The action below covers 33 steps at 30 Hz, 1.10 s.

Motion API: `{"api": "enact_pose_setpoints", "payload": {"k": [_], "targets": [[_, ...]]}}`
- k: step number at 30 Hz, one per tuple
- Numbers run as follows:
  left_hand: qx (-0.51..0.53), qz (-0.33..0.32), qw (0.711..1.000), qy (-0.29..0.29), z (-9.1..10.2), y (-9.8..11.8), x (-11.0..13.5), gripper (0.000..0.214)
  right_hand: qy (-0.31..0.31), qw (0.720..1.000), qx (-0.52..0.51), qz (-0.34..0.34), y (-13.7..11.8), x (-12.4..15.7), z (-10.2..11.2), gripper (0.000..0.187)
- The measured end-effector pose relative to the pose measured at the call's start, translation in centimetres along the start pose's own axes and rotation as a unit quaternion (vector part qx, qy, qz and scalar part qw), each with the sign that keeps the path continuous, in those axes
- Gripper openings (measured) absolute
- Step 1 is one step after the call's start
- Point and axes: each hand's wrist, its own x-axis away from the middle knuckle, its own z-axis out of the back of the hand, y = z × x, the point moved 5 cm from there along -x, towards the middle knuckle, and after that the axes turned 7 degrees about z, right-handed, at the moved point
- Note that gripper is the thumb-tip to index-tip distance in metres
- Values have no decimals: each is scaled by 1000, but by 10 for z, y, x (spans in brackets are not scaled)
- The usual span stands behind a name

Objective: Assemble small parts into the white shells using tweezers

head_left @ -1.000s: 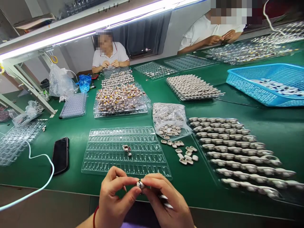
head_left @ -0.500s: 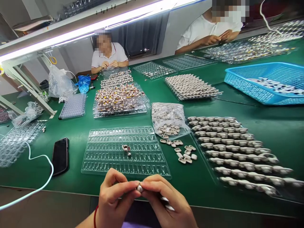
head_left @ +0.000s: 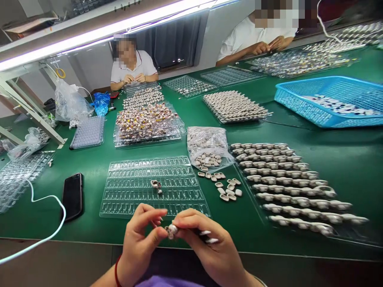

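Above the front table edge, my right hand pinches a small beige earbud shell between thumb and fingertips. A dark tool with two pale tips shows among that hand's other fingers; its kind is unclear. My left hand is open, its index finger lifted off and its thumb tip at the shell's left side. Just beyond lies a clear plastic tray with rows of slots. One beige shell with small parts sits on it.
Right of the tray lie loose beige pieces, a clear bag of them, and a tray with rows of beige parts. A phone and white cable lie left. Farther back are filled trays, a blue basket and two co-workers.
My left index finger has come off the shell and spread away from the thumb. My right hand still pinches the shell, now turned to show a darker, hollow-looking side. The view has shifted slightly.
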Motion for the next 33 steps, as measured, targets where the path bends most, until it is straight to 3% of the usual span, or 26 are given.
{"api": "enact_pose_setpoints", "payload": {"k": [3,6,11,17,21,24,26,29,31,33], "targets": [[93,126,985,-70,-8,-11,-3,29,8,1000,7,-13,5,-1,4,17],[134,183,970,-91,-13,-18,-2,19,20,999,44,-11,6,0,6,15],[152,187,970,-11,-5,-30,0,12,17,995,98,2,3,4,7,13],[150,163,975,9,-3,-32,-3,18,-22,987,154,42,-1,4,0,2],[70,111,991,6,-1,-25,-4,19,-41,984,168,39,1,2,-2,8],[-60,5,998,35,2,-10,-3,15,-56,979,191,38,2,2,-2,12],[-165,-99,980,59,1,3,0,11,-52,975,209,47,2,3,-2,15],[-298,-231,923,82,-5,18,7,14,-38,970,232,64,2,4,-2,21],[-344,-268,896,87,-8,21,10,16,-28,967,243,70,2,6,-2,23],[-351,-276,892,73,-9,21,10,18,-26,966,248,73,1,6,-3,24]]}}
